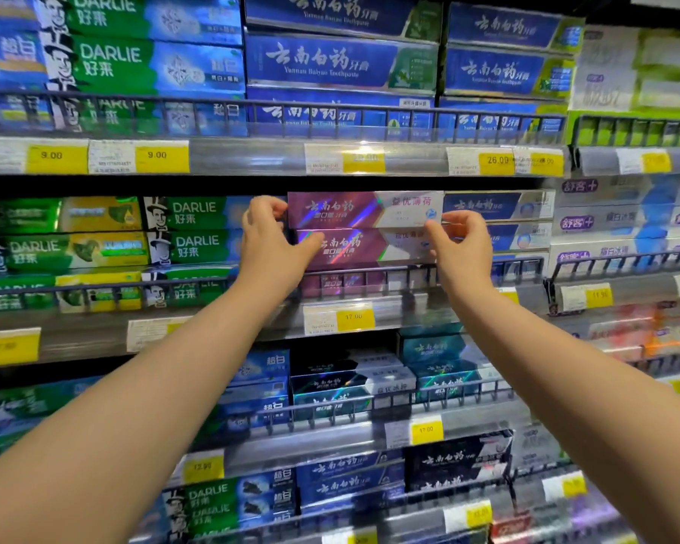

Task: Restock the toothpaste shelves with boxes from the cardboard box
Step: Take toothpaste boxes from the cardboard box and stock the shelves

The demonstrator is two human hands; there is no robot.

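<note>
Left hand (269,239), right hand (464,245) grip opposite ends of top purple box (342,210).

Both your bare arms reach forward and up, forearms converging. Your left hand (271,233) and right hand (462,245) pinch opposite ends of one box (364,210) — fingers curled above, thumbs below.

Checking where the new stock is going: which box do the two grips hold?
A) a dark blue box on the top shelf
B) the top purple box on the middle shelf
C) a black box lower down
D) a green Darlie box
B: the left grip and right grip pinch the opposite ends of the top purple box.
</note>
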